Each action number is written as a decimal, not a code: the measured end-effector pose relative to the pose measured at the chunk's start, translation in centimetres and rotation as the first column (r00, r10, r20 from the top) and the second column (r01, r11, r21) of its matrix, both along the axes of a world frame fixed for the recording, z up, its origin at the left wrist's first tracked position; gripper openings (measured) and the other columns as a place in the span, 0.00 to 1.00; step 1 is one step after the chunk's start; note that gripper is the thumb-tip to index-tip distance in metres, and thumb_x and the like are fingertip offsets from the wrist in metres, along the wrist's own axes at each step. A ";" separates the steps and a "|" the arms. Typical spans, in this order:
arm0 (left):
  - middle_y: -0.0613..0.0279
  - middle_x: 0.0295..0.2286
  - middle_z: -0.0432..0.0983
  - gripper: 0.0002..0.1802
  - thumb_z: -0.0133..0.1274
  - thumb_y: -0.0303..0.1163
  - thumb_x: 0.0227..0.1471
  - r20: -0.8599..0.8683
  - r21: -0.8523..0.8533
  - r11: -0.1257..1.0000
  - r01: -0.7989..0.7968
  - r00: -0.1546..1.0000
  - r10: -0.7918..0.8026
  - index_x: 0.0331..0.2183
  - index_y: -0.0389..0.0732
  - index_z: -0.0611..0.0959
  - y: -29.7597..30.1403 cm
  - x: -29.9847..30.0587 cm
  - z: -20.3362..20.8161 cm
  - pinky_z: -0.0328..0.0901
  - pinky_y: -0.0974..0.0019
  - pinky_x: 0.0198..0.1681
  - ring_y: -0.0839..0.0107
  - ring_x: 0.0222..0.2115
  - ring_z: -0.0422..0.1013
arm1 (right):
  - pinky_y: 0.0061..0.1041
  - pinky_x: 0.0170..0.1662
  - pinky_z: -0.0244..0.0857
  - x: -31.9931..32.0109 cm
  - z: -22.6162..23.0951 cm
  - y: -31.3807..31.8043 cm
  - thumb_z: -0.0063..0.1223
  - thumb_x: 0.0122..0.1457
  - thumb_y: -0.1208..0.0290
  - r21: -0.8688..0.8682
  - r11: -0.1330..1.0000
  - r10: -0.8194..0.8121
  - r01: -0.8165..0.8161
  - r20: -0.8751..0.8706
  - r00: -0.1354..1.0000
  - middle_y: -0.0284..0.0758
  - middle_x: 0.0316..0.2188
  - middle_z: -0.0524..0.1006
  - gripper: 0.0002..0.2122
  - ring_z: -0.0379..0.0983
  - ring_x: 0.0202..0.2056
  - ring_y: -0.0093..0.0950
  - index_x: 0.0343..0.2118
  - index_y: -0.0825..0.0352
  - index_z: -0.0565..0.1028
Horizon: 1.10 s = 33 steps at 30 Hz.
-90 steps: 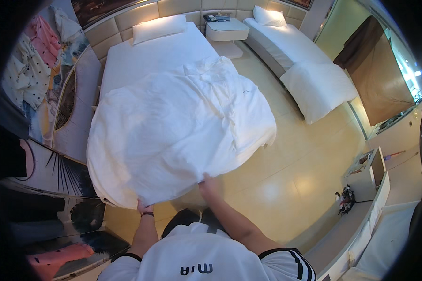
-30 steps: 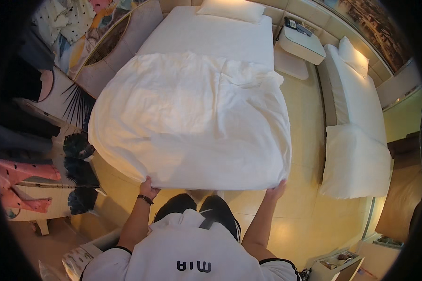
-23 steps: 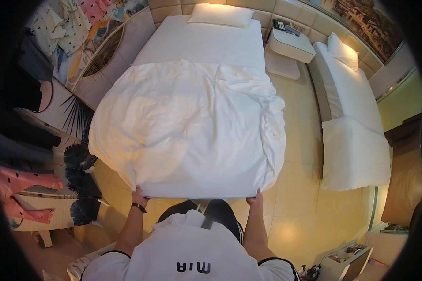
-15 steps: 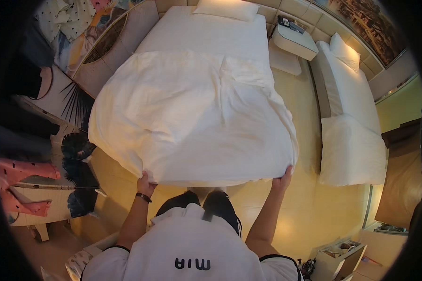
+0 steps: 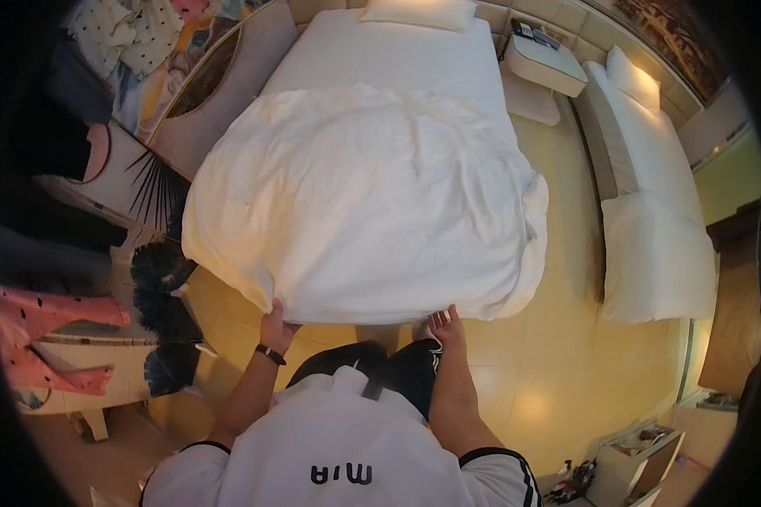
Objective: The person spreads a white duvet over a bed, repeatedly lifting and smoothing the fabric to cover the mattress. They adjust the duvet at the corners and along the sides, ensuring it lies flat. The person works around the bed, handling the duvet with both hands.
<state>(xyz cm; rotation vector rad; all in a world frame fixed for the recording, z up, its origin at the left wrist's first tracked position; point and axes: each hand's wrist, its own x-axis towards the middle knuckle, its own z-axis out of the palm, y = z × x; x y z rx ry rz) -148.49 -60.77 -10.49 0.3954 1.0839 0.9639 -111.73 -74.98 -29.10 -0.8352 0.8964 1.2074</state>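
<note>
A large white duvet [image 5: 364, 203] lies spread and rumpled over the foot half of a bed [image 5: 389, 59] with a white sheet. My left hand [image 5: 276, 326] grips the duvet's near edge at its left part; a dark band sits on that wrist. My right hand [image 5: 446, 328] holds the same near edge further right, fingers under the cloth. Both arms reach up from the lower edge, over my white shirt.
A white pillow [image 5: 418, 12] lies at the bed's head. A white bedside table [image 5: 547, 61] stands right of it, then a white sofa [image 5: 651, 194]. Patterned clothes hang at the left [image 5: 51, 329]. A low shelf [image 5: 643, 456] sits at lower right on the yellow floor.
The duvet has been shaken and now lies flatter over the bed. My hands, wide apart half a second ago, have come closer together along its near edge.
</note>
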 end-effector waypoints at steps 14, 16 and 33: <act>0.56 0.40 0.67 0.21 0.38 0.44 0.54 0.112 -0.160 0.984 0.071 0.992 -0.054 0.43 0.39 0.67 0.9 -0.6 -0.5 0.64 0.56 0.44 0.61 0.40 0.65 | 0.39 0.49 0.59 -4.5 0.9 -4.9 0.52 0.50 0.57 0.310 0.918 -0.306 0.247 0.159 0.938 0.36 0.49 0.64 0.26 0.60 0.50 0.34 0.50 0.62 0.61; 0.56 0.40 0.67 0.20 0.39 0.44 0.54 0.084 -0.183 0.982 0.048 0.996 -0.034 0.43 0.40 0.67 0.9 -1.1 -0.1 0.64 0.57 0.43 0.62 0.40 0.65 | 0.40 0.50 0.57 -6.2 2.0 -3.1 0.51 0.51 0.58 0.090 0.993 -0.089 0.077 0.137 0.987 0.36 0.54 0.55 0.28 0.53 0.53 0.36 0.53 0.61 0.55; 0.57 0.40 0.68 0.20 0.38 0.45 0.55 0.080 -0.251 0.968 -0.027 0.996 0.048 0.43 0.41 0.67 1.5 -3.1 -3.9 0.64 0.54 0.41 0.60 0.40 0.65 | 0.17 0.21 0.58 -5.4 5.6 -2.2 0.42 0.51 0.75 0.148 0.899 -0.437 0.413 0.206 0.876 0.26 0.17 0.64 0.05 0.62 0.18 0.19 0.20 0.61 0.62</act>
